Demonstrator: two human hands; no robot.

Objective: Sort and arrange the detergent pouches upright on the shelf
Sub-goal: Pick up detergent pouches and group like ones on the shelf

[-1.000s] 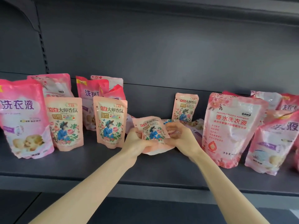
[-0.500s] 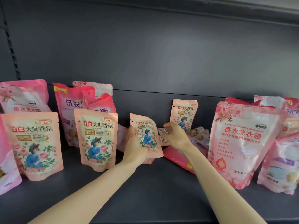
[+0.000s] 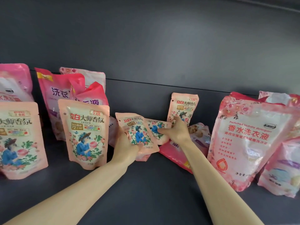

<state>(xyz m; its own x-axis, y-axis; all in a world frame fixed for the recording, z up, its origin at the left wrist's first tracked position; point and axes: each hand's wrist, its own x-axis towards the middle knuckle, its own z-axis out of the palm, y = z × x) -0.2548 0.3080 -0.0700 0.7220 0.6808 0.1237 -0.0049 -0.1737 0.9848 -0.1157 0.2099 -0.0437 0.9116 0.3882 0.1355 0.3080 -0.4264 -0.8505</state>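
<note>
Now, two pouches in hand.
Left hand grips a tilted pouch; right hand pinches the flat-lying pouch, long axis sideways.

Soft, fairly dim light is falling from the front, glare is shining on the large pouch, and the frame edges are bending and blurring slightly.
</note>
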